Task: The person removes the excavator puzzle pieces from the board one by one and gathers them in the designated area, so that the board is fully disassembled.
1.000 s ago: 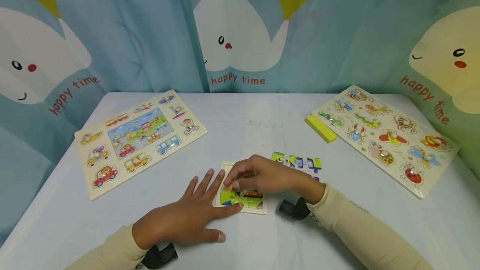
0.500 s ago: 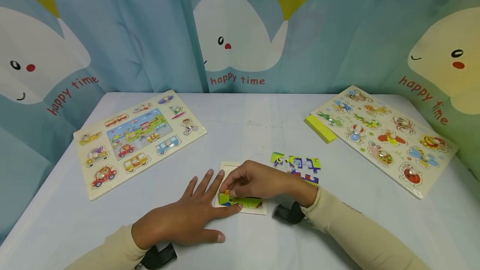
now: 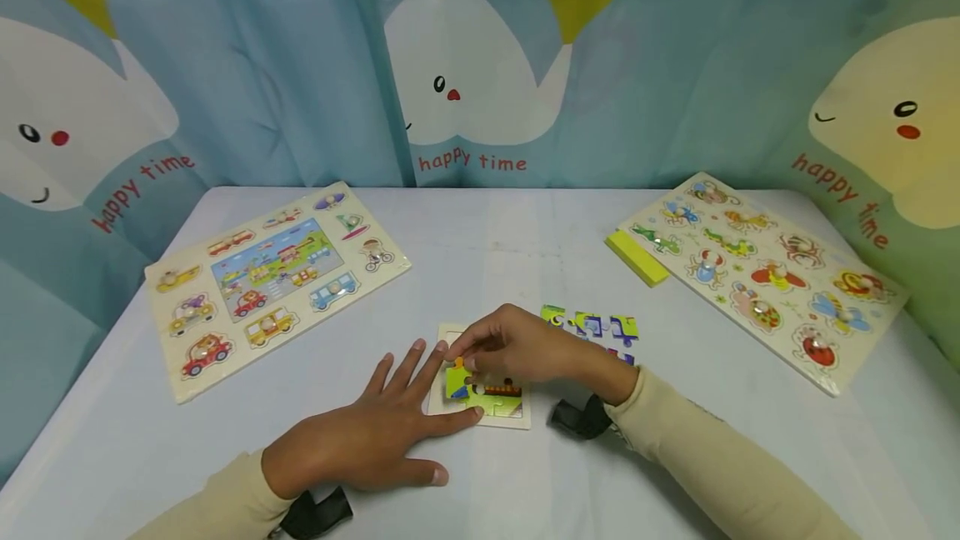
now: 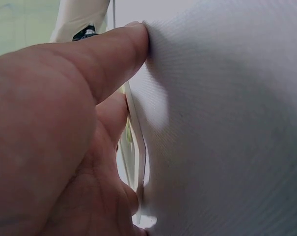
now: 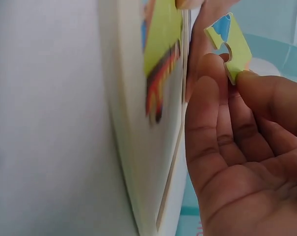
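Note:
My right hand (image 3: 525,348) pinches a green puzzle piece (image 3: 454,386) with a blue patch between thumb and fingertips. In the right wrist view this jigsaw piece (image 5: 240,46) is held tilted, apart from the puzzle board. The small framed puzzle board (image 3: 512,422) lies under both hands, with green joined pieces along its near side. My left hand (image 3: 390,427) lies with fingers spread and straight, its index finger reaching over the board's near left part. The left wrist view shows the thumb (image 4: 121,51) against the white cloth and the board's edge (image 4: 137,142) beyond it.
Several loose puzzle pieces (image 3: 588,323) lie right of the board, partly behind the right forearm. A vehicle puzzle (image 3: 390,248) lies at back left. An insect puzzle (image 3: 840,357) leans on a yellow block (image 3: 636,258) at back right. A whale-print curtain (image 3: 300,65) closes the back.
Half a second ago the right hand was lower over the board; it has since risen slightly with the piece, which now shows tilted. The left hand stays in place.

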